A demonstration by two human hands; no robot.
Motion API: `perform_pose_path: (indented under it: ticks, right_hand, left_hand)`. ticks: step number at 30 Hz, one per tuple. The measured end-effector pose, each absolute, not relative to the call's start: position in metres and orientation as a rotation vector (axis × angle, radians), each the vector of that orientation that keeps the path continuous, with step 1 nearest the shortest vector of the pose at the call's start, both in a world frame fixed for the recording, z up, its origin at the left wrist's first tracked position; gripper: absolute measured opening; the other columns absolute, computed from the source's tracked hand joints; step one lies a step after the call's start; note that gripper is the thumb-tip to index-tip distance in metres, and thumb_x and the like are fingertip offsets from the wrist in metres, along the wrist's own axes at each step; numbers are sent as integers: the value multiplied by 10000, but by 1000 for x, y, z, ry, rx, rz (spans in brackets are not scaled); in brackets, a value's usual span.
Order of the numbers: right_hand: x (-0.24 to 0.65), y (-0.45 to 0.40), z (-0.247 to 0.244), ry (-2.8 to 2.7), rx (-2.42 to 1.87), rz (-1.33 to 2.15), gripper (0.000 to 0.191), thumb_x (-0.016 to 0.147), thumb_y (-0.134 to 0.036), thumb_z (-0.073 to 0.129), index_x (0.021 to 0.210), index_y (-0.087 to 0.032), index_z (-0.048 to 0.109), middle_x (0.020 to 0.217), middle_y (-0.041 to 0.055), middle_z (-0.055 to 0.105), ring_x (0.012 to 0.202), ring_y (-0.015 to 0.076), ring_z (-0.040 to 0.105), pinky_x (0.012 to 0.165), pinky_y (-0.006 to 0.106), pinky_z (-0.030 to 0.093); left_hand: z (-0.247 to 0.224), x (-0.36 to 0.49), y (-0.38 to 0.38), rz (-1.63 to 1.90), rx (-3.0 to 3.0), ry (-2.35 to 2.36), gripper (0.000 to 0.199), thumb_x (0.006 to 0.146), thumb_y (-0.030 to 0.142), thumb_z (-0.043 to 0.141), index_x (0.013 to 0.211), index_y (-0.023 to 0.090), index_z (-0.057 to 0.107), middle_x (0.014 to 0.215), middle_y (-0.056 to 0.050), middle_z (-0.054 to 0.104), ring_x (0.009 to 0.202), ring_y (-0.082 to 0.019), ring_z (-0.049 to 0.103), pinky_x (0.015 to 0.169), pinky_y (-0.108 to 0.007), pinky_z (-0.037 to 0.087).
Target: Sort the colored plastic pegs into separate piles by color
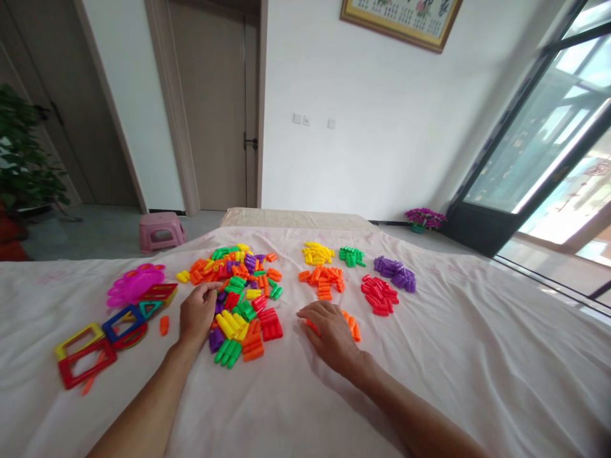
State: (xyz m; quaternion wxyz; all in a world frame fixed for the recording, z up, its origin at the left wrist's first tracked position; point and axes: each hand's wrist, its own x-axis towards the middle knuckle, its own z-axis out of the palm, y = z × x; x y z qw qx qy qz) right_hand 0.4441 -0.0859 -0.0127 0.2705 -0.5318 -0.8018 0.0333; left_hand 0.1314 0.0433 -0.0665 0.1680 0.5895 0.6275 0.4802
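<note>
My left hand [197,312] is at the left edge of a mixed heap of coloured plastic pieces [245,310], fingers bent together; what they hold, if anything, is too small to tell. My right hand [329,334] lies palm down over some orange pieces [352,326], partly hiding them. Behind it sit an orange pile [324,280] and a yellow pile [317,253]. Farther right are a green pile [352,256], a red pile [380,296] and a purple pile [396,273].
Left of my left hand lie a pink flower-shaped tray [136,284], red, blue and yellow frames [88,375] and one loose orange piece [164,326]. All rest on a wrinkled pale cloth [267,413]. Past it stand a pink stool [162,232] and potted purple flowers [424,217].
</note>
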Motion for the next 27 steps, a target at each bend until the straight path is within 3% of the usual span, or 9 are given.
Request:
perform_pose_path:
  ticks: [3,7,14,19,27]
  right_hand:
    - [407,-74,-1,-2340,-1461,102,246,966,-321,559,1175,-243,662,1155,72,699,1081,238,570,917,374,403]
    - [379,-48,2,-2509,-1571,63,209,915,-382,635,1043,-224,685,1065,68,712,1044,251,577,872,367,410]
    - [377,-23,-7,-2498,-1548,51,214,983,-341,505,973,-230,688,949,58,729,928,224,638,807,331,424]
    - [437,-21,4,-1931,-1538,195,267,990,-340,460,1119,-239,670,1071,51,731,957,203,660,822,297,457]
    - [604,-10,-19,-1355,-1834,60,387,904,-399,464,1003,-164,754,881,75,749,784,226,662,687,295,460]
  left_hand:
    - [-68,131,43,1378,1690,1786,286,852,351,501,983,246,732,1046,-40,762,979,-240,694,919,-344,509]
    - [-67,130,42,1347,1678,1818,285,851,367,508,986,259,734,1035,-35,759,957,-251,693,893,-361,515]
    - [-63,131,41,1281,1654,1873,292,848,382,500,982,261,730,1030,-33,751,937,-263,679,871,-380,507]
    - [-66,130,42,1290,1666,1864,288,847,399,507,986,273,725,1026,-31,749,906,-261,682,822,-373,508]
    - [-67,130,44,1299,1648,1873,295,841,392,510,985,264,733,1047,-27,754,960,-258,681,884,-365,499]
